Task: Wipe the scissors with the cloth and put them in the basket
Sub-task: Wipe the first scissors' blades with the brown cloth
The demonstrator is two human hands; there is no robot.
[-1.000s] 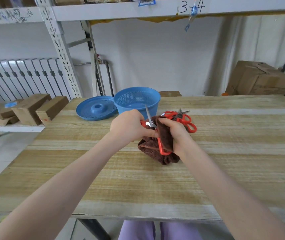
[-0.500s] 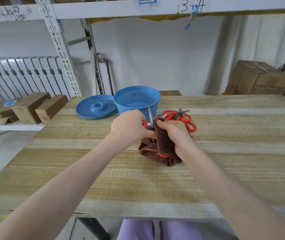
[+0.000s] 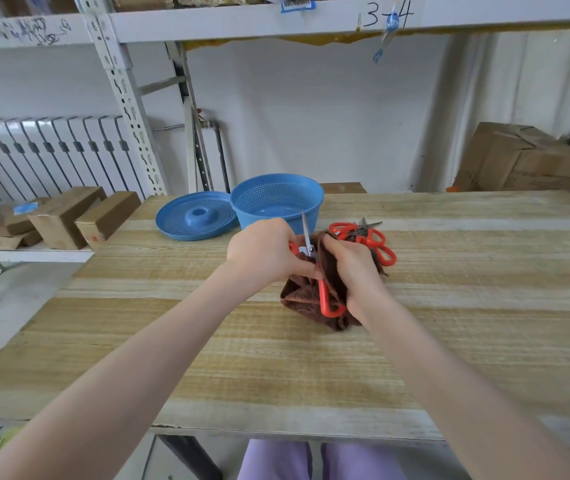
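Dead center of the frame, my left hand point(image 3: 266, 251) is clamped around 1 handle of the scissors point(image 3: 323, 295), blade tip poking straight up. My right hand point(image 3: 352, 268) has the brown cloth point(image 3: 301, 294) bunched around the other handle. The blue basket point(image 3: 276, 199) sits just behind my hands on the wooden table point(image 3: 467, 306), its lid point(image 3: 195, 216) to the left and a pile of red scissors point(image 3: 371, 237) just right of my knuckles.

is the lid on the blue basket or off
Off. The blue lid lies flat on the table just left of the basket, whose open top shows its mesh inside.
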